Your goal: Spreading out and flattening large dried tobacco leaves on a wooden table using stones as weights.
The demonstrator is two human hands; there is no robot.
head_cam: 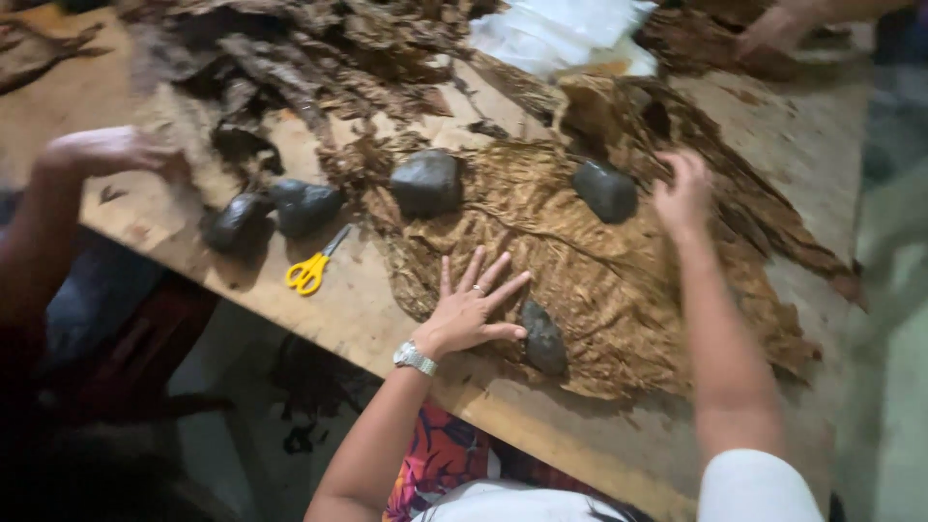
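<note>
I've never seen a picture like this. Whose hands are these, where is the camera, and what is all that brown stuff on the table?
The camera sits on a person's head and looks down. Their left hand, with a wristwatch, lies flat and spread on large dried brown leaves covering a wooden table. Their right hand reaches onto the leaves further off. Neither holds anything. Dark stones lie on and beside the leaves, and yellow scissors lie nearby. Another person's hand rests at the left.

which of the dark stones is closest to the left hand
The stone at the leaf's near edge, right beside the left hand thumb; the other stones lie farther up the table.
</note>
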